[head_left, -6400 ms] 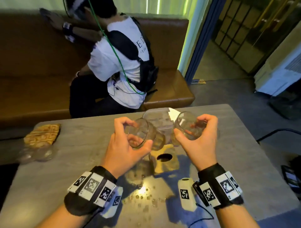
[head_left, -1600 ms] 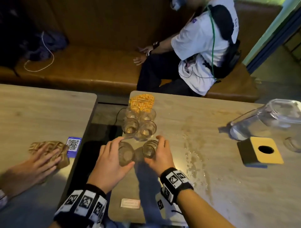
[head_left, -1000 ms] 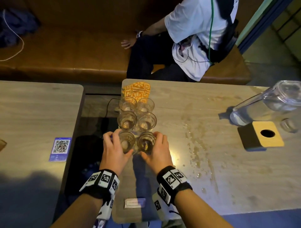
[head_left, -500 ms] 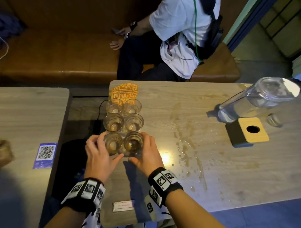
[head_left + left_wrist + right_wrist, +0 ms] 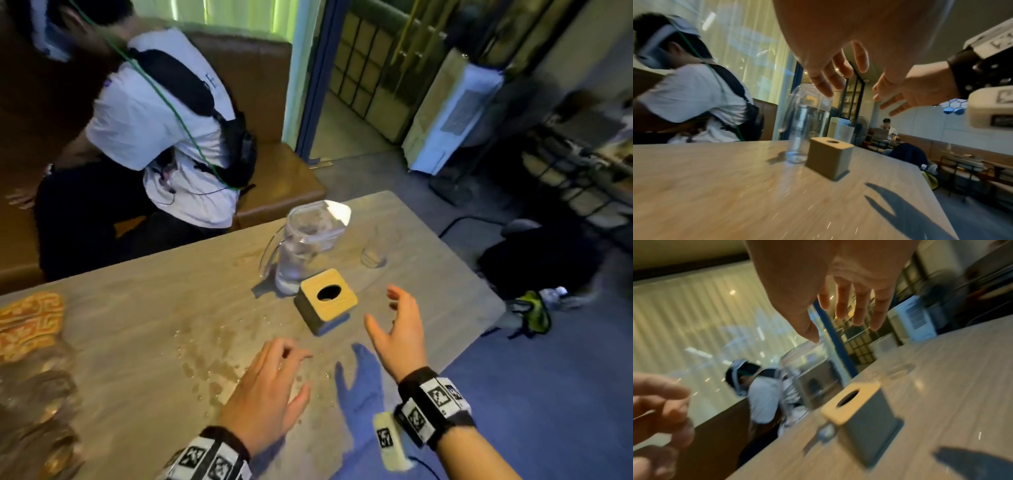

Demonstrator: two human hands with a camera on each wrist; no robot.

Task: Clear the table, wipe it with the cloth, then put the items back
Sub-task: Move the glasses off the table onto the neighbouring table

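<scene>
The right hand (image 5: 400, 334) hangs above the table (image 5: 144, 308) with its fingers spread and straight, palm turned inward, holding nothing; its shadow falls on the wood beneath. At its 9 o'clock the left hand (image 5: 270, 387) hovers palm down, fingers loosely bent, thumb out, also holding nothing. In the left wrist view both hands float clear of the tabletop.

Just off the right hand's 10 o'clock stands the wooden block (image 5: 325, 305), a square box with a round hole in its pale top. Touching or almost touching it at its 11 o'clock is the clear pitcher (image 5: 305, 250), upright, with water in the bottom. At the block's 1 o'clock, well apart, sits a single glass (image 5: 375, 251).

Water drops (image 5: 205, 356) spot the table at the left hand's 10 o'clock. Far out at 9 o'clock lies the orange patterned cloth (image 5: 30, 322), with a blurred cluster of glasses (image 5: 37, 404) just below it at the picture's edge.

Beyond the table at 11 o'clock a person in a white shirt (image 5: 154, 137) sits on the brown bench (image 5: 274, 171).
</scene>
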